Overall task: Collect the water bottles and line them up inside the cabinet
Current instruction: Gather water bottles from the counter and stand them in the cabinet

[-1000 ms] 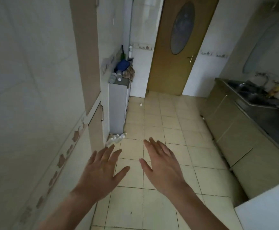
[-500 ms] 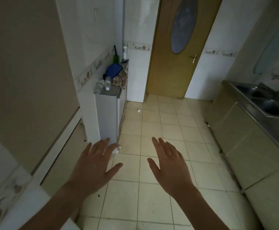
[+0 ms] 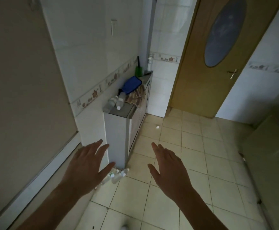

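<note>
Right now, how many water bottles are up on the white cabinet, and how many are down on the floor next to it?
Water bottles lying on top of the white cabinet: 2
Water bottles on the floor at the cabinet's foot: at least 2, partly hidden behind the left hand
Total: at least 4 water bottles

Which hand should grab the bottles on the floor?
Probably the left hand: it hovers open right beside the floor bottles, while the right hand, also open, is farther away.
</note>
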